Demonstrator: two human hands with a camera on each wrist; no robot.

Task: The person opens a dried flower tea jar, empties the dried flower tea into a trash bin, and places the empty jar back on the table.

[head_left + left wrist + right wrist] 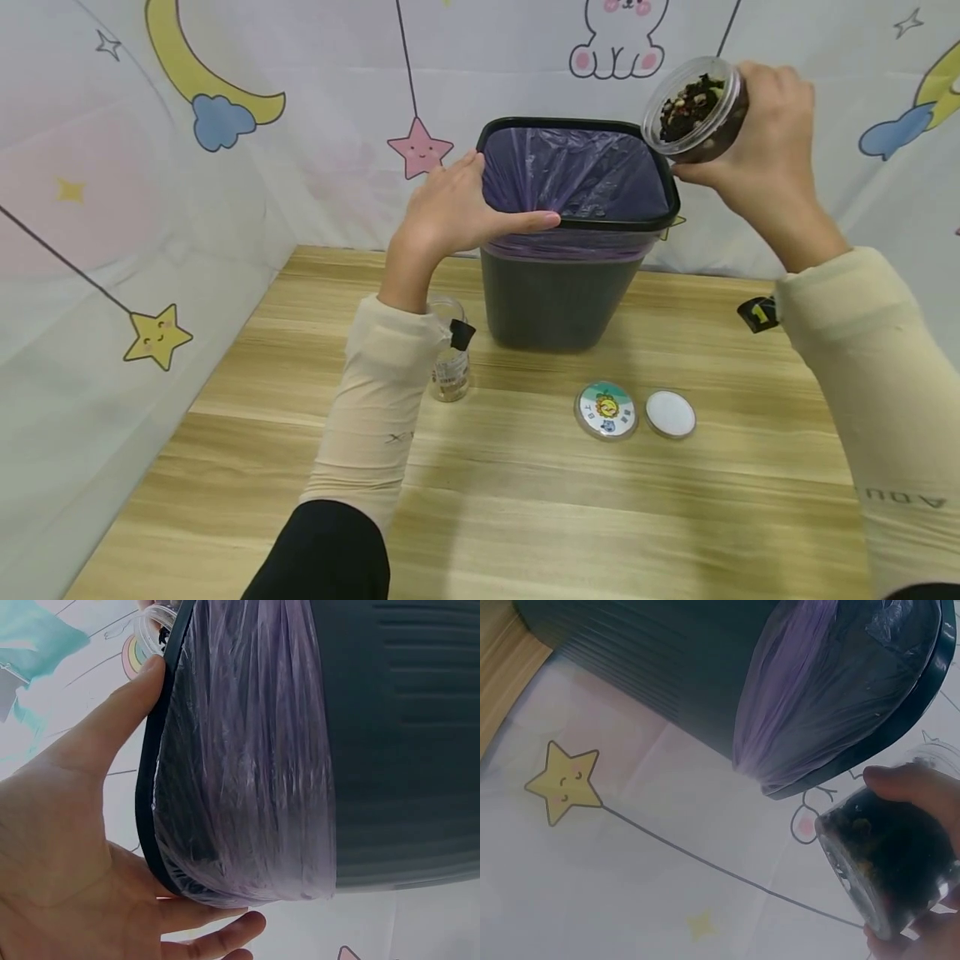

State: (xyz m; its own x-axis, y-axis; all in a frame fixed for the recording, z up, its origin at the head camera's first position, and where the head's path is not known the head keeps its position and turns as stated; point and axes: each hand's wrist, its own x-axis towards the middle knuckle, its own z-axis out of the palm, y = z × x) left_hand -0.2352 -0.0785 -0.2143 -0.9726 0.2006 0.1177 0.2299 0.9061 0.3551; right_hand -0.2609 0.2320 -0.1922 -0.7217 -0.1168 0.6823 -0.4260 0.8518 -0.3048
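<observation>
A dark grey trash bin (555,304) with a black rim and a purple liner bag (577,171) stands upright at the back of the table. My left hand (450,204) holds its front left corner, the thumb along the rim and the fingers round the side, as the left wrist view (82,825) shows too. My right hand (772,137) grips a clear plastic jar (701,112) of dark, crumbly stuff with paler bits. The jar is lidless and tilted toward the bin, just above its right rim. In the right wrist view the dark contents show through the jar's wall (892,855).
On the wooden table (525,508), a round lid with a cartoon print (606,410) lies beside a plain white round lid (671,414). A clear jar (450,375) stands left of the bin, partly hidden by my left sleeve. Printed cloth (315,183) hangs behind.
</observation>
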